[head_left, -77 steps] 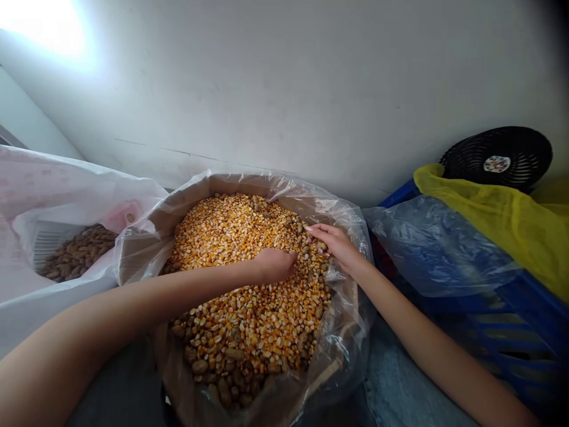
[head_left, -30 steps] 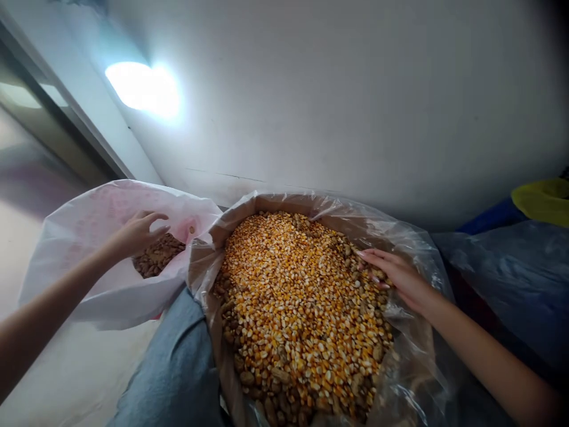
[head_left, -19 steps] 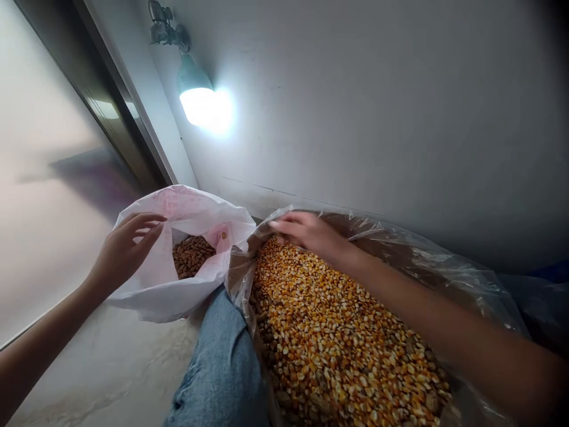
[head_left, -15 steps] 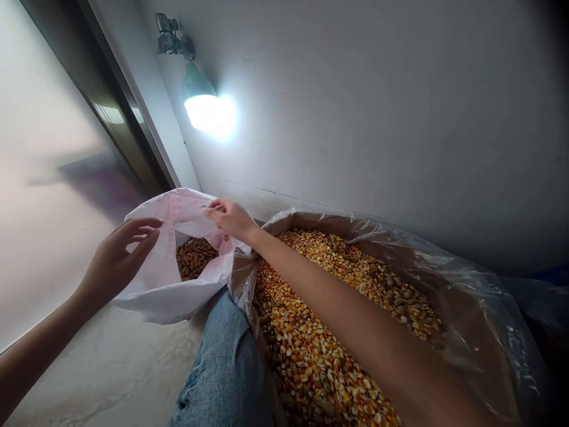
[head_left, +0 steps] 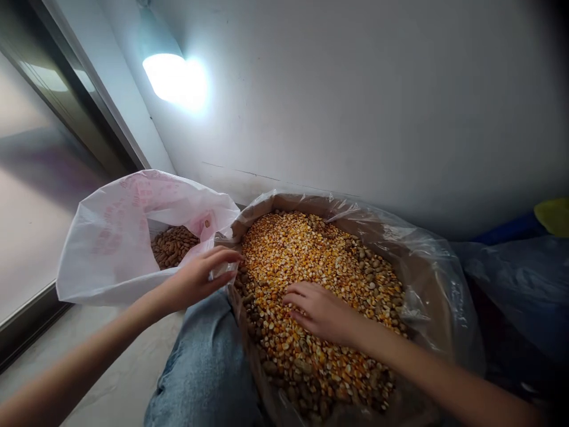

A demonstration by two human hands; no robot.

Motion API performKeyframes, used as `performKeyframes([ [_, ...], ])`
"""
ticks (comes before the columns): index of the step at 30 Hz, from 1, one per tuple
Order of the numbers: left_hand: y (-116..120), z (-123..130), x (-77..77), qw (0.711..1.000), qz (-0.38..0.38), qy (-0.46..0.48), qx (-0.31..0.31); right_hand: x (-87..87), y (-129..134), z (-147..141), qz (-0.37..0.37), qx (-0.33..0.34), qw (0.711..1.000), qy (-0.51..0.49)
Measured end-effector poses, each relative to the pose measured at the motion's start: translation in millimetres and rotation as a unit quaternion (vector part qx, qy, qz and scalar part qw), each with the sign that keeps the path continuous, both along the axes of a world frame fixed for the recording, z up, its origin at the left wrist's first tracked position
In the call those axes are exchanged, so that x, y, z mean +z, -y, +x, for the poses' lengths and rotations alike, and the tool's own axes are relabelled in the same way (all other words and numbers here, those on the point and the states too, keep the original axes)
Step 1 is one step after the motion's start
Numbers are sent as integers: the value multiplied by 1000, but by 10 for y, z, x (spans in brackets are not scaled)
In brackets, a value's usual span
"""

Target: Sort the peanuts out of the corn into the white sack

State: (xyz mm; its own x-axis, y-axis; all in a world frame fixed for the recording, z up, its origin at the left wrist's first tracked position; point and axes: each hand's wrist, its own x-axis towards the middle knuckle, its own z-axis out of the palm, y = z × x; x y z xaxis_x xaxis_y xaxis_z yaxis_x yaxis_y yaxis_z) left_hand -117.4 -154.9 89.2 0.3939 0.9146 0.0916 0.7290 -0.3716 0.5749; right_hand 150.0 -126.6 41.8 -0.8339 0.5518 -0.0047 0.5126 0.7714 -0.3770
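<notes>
Wall lamp (head_left: 162, 41) cropped above; hands (head_left: 322, 314) partly hide corn (head_left: 288, 249), white bag (head_left: 106, 237).

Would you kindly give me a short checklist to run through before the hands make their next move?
1. White sack mouth open: ok, brown nuts show inside.
2. Left hand empty: ok, nothing shows between thumb and fingers.
3. Right hand empty: cannot tell, its palm faces away.
4. Corn kernels free of peanuts: not ok, several lie among them.
5. Lamp lit: ok.
</notes>
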Motion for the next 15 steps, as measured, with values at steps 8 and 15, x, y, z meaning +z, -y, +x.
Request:
performKeyframes([
  [8, -896, 1079, -286, 995, 20, -16, -92, -397, 611, -563, 160, 156, 975, 11],
  [15, -894, 1391, -538, 994, -26, 98, -35, -845, 611, -966, 145, 93, 984, 47],
])
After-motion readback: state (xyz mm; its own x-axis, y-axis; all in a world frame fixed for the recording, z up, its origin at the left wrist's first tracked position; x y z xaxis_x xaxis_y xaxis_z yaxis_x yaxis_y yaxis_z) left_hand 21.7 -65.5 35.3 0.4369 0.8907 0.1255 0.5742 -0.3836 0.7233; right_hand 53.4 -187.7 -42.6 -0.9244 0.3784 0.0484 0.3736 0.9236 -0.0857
